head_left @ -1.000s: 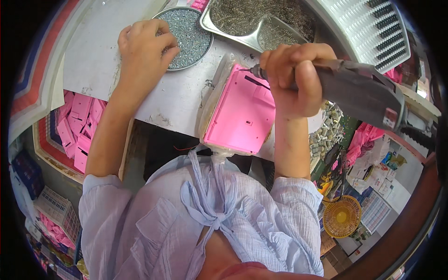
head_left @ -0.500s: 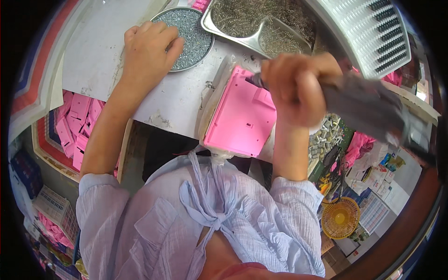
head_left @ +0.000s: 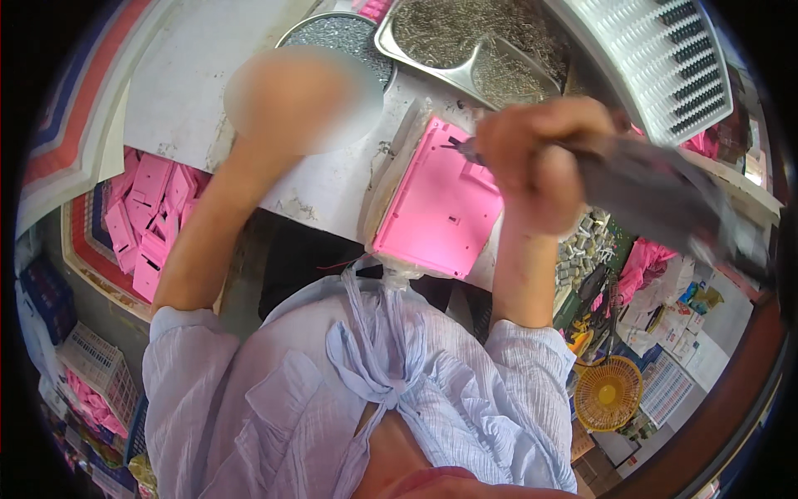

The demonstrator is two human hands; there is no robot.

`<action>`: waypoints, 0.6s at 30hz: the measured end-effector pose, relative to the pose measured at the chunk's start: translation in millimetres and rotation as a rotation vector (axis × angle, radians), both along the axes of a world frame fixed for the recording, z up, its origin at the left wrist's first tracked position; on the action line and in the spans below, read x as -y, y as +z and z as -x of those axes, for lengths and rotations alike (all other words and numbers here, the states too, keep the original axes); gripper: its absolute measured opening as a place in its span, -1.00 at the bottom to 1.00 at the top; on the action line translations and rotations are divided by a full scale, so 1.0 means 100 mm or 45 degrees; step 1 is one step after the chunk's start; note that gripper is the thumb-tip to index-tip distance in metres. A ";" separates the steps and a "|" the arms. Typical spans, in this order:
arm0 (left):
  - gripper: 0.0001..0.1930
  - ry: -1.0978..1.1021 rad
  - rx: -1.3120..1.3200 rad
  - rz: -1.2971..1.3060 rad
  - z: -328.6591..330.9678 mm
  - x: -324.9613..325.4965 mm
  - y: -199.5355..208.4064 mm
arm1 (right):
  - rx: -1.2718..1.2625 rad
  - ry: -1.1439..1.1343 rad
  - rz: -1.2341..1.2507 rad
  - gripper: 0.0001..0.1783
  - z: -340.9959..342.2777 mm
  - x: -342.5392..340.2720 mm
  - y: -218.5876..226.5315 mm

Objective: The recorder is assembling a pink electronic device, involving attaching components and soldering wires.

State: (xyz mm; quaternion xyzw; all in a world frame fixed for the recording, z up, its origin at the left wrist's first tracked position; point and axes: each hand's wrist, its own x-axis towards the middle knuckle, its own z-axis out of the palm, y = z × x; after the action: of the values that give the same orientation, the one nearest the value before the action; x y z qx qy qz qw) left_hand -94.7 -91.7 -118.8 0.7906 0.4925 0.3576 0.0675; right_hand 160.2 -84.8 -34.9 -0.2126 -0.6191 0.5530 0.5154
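My right hand point(head_left: 536, 166) is closed around a dark electric screwdriver point(head_left: 661, 191), which lies nearly level. Its bit end points left over the upper part of a flat pink plastic panel point(head_left: 424, 212). I cannot tell whether the bit touches the plastic. The panel rests on a clear-wrapped pad at the front edge of the white table. My left hand point(head_left: 295, 104) is a blur just in front of a round tray of small silvery screws point(head_left: 341, 32), so its fingers do not show.
A divided metal tray point(head_left: 467, 66) of small brownish metal parts stands at the back. Beyond it is a white tray point(head_left: 652, 66) with rows of black pieces. Pink parts fill a bin point(head_left: 150, 212) at left. Small grey parts point(head_left: 586, 249) and a yellow basket point(head_left: 608, 392) lie at right.
My left hand has come off the screw tray, toward me and slightly right. The screwdriver stays over the panel in my right hand. The whole view has shifted slightly.
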 end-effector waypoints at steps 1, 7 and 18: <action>-0.93 -0.053 0.025 0.026 -0.06 0.07 0.04 | -0.130 0.038 -0.044 -0.71 0.02 0.02 0.09; -0.79 -0.319 0.363 0.095 -0.28 0.47 0.19 | -0.188 0.234 -0.071 -0.65 0.18 0.26 0.40; -0.84 -0.390 0.214 0.106 -0.32 0.65 0.34 | -0.157 0.264 -0.010 -0.63 0.23 0.46 0.40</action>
State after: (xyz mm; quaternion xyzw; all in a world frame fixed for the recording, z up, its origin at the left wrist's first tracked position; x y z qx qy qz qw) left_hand -63.0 -156.7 -84.9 0.8203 0.3733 0.3870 0.1948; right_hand 137.1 -130.4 5.0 -0.1110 -0.6071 0.6129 0.4934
